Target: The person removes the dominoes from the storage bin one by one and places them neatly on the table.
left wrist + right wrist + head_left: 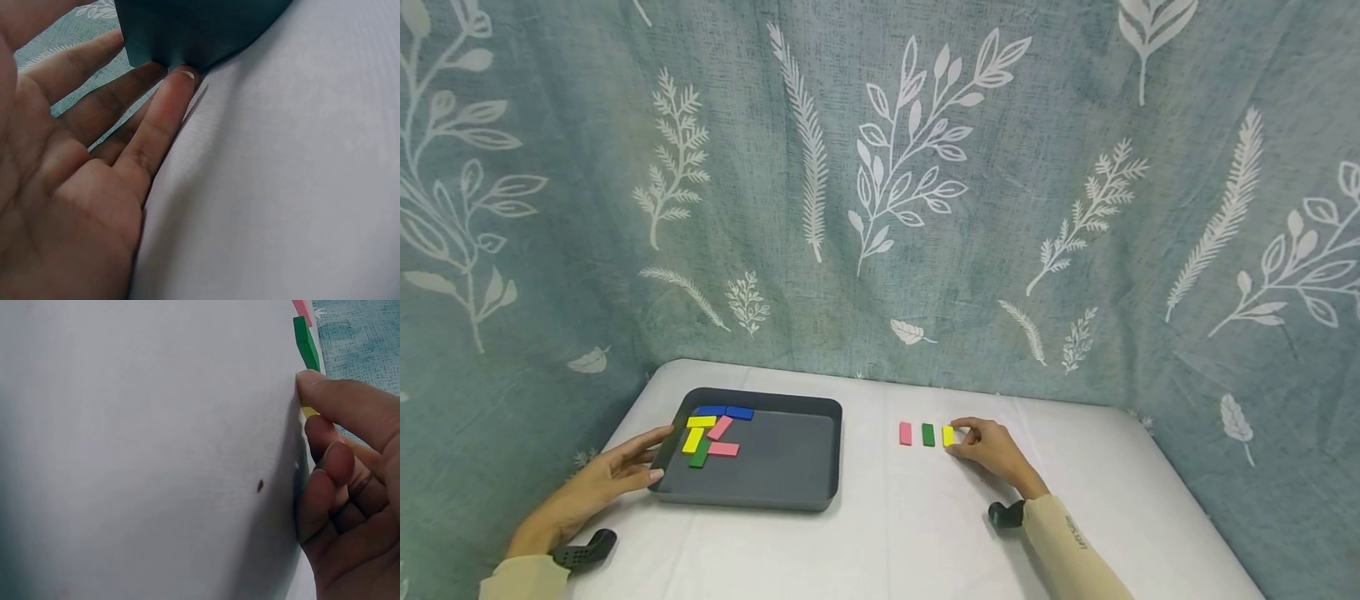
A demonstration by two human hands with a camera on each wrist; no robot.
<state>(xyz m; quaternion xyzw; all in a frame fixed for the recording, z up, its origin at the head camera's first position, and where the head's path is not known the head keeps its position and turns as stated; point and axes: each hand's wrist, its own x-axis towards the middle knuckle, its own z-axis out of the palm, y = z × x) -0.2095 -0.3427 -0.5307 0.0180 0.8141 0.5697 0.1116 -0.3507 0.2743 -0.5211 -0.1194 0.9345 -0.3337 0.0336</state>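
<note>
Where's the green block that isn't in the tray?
In the head view, the green block lies on the white table, right of the gray tray, between a pink block and the yellow block at the person's right hand.

Curtained-off nook, leaf-patterned fabric (820,321) behind and beside a white table (917,517)

Yellow oblong block (947,436), pinched by right hand (992,450), shallow gray tray (782,458) flat at left

Tray (790,450) dark grey; tray blocks (723,449) blue, yellow, pink, green; loose blocks (928,435) pink, green, yellow. Table (917,533) white. Curtain (850,317) teal, white leaf print.
</note>
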